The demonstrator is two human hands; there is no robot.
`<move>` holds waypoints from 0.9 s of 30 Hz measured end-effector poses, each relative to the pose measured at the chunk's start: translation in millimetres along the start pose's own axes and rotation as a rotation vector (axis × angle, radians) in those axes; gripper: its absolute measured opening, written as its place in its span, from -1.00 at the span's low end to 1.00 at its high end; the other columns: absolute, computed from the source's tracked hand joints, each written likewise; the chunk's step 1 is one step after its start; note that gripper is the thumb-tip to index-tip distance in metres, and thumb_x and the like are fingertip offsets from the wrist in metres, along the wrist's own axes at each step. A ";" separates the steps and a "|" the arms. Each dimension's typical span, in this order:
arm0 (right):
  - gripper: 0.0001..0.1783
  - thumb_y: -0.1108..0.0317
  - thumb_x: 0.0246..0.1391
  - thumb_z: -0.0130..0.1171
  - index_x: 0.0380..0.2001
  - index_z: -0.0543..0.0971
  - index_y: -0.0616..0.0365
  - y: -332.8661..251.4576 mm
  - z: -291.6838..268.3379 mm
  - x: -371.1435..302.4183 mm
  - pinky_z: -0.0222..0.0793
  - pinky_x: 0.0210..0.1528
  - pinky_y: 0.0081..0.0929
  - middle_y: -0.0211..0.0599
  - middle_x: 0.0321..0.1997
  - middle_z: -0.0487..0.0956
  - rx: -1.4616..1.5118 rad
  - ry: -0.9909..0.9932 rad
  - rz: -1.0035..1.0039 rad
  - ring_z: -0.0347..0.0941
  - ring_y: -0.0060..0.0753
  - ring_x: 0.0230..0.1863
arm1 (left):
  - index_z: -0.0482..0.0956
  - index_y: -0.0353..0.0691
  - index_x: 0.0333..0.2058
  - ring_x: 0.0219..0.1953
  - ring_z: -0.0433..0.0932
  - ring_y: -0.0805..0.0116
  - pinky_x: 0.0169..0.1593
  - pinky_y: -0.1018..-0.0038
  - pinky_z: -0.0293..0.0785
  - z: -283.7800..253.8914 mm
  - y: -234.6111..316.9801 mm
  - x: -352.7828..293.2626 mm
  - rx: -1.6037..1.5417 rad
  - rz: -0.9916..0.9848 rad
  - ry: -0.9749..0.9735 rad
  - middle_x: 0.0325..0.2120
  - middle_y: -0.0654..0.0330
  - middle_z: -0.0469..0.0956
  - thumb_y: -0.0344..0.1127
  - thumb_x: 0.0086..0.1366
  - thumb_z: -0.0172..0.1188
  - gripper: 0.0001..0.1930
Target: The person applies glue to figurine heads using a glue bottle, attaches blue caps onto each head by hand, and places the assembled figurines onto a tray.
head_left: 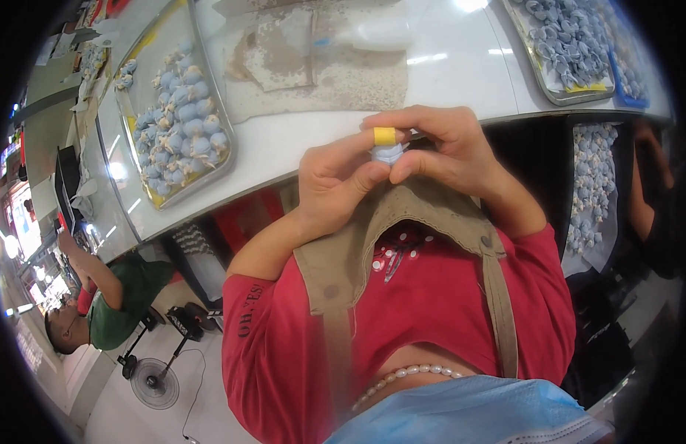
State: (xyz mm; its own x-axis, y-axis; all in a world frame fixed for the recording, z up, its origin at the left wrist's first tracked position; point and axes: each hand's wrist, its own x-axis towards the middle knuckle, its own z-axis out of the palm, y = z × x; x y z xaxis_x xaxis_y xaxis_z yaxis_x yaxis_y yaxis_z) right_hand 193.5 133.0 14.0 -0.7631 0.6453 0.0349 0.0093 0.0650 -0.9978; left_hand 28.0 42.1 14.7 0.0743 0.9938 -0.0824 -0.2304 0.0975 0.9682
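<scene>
In front of my chest, at the near edge of the white table, a small pale blue piece sits between my two hands. My left hand pinches it with thumb and index finger; a yellow band wraps a fingertip there. From the other side my right hand closes on the same piece, its index finger arched over and its thumb pressed in. Fingers cover most of the piece, so its exact kind cannot be made out.
Left, a metal tray holds many rounded pale blue pieces. A stained sheet lies mid-table. Another tray of curved grey-blue pieces stands right, beside a blue-rimmed tray. A person in green sits left near a fan.
</scene>
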 end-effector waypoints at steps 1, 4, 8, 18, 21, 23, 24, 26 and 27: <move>-0.54 0.34 -0.24 0.34 -0.16 0.53 0.12 -0.2 -0.8 -0.4 0.42 -0.27 -0.64 -0.30 -0.34 0.56 -0.030 0.001 -0.014 0.48 -0.55 -0.33 | 0.41 -0.38 -0.06 -0.19 0.47 0.47 -0.10 0.58 0.39 0.1 -0.1 0.9 0.021 0.030 -0.027 -0.19 0.11 0.51 -0.37 0.21 0.09 -0.66; -0.56 0.33 -0.22 0.34 -0.17 0.52 0.14 -0.6 0.4 1.9 0.42 -0.26 -0.64 -0.30 -0.33 0.56 0.003 -0.013 -0.053 0.48 -0.54 -0.35 | 0.45 -0.36 -0.10 -0.25 0.49 0.50 -0.15 0.59 0.41 -0.9 3.6 -0.5 0.076 0.068 -0.022 -0.25 0.14 0.54 -0.39 0.20 0.10 -0.71; -0.58 0.38 -0.19 0.31 -0.18 0.50 0.23 -15.0 0.1 4.2 0.39 -0.21 -0.59 -0.24 -0.25 0.55 -0.027 -0.081 -0.141 0.48 -0.44 -0.27 | 0.51 -0.32 -0.17 -0.30 0.49 0.56 -0.21 0.63 0.43 -1.5 21.2 -7.1 0.115 -0.004 -0.035 -0.34 0.18 0.57 -0.44 0.16 0.14 -0.76; -0.36 0.34 -0.21 0.32 0.00 0.35 0.29 -56.4 36.9 49.1 0.20 0.06 -0.47 -0.16 0.02 0.43 -0.157 0.079 -0.258 0.34 -0.30 0.04 | 0.55 -0.27 -0.31 -0.51 0.53 0.46 -0.39 0.52 0.43 -93.4 85.8 7.5 0.969 0.350 0.261 -0.55 0.15 0.56 -0.36 0.03 0.25 -0.78; -0.39 0.44 -0.13 0.20 0.05 0.29 0.28 -38.0 32.7 52.0 0.15 0.12 -0.44 -0.13 0.07 0.38 -0.130 0.136 -0.226 0.29 -0.29 0.10 | 0.54 -0.25 -0.34 -0.50 0.53 0.22 -0.38 0.40 0.42 -205.4 101.5 36.5 1.042 0.248 0.837 -0.57 0.07 0.53 -0.16 0.03 0.21 -0.70; -0.50 0.53 -0.09 0.10 0.01 0.35 0.29 -37.0 33.1 52.7 0.19 0.10 -0.44 -0.13 0.02 0.43 -0.125 0.199 -0.123 0.33 -0.30 0.06 | 0.54 -0.24 -0.32 -0.45 0.54 0.16 -0.34 0.34 0.42 -263.9 98.8 36.3 1.204 0.276 0.941 -0.55 0.04 0.54 -0.09 0.01 0.21 -0.65; -0.54 0.54 -0.09 0.09 -0.03 0.38 0.31 -37.2 32.1 50.9 0.20 0.09 -0.45 -0.13 -0.02 0.45 -0.145 0.235 -0.106 0.35 -0.31 0.03 | 0.53 -0.28 -0.37 -0.45 0.53 0.14 -0.33 0.31 0.41 -280.3 99.1 35.1 1.370 0.100 0.889 -0.54 0.06 0.55 -0.08 0.01 0.21 -0.65; -0.67 0.57 -0.07 0.06 -0.14 0.46 0.32 -42.8 21.5 39.8 0.24 0.02 -0.50 -0.14 -0.13 0.51 -0.298 0.325 -0.117 0.41 -0.35 -0.07 | 0.52 -0.31 -0.41 -0.44 0.52 0.12 -0.32 0.28 0.39 -296.2 106.8 40.0 1.544 -0.047 0.859 -0.54 0.07 0.55 -0.07 0.01 0.21 -0.63; -0.74 0.57 -0.06 0.06 -0.22 0.49 0.31 -44.9 16.1 39.4 0.26 -0.02 -0.51 -0.16 -0.21 0.54 -0.380 0.353 -0.118 0.43 -0.36 -0.12 | 0.51 -0.30 -0.39 -0.40 0.51 0.06 -0.30 0.23 0.38 -308.0 108.8 51.7 1.563 -0.150 0.809 -0.49 0.06 0.55 -0.06 0.01 0.19 -0.63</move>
State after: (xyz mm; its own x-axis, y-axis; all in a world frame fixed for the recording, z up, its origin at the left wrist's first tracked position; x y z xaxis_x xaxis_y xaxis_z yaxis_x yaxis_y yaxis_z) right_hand 152.6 143.2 59.2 -0.5102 0.8293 0.2278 0.2199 0.3819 -0.8976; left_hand -292.0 120.4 43.0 -0.5603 0.8038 0.1998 0.8263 0.5259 0.2014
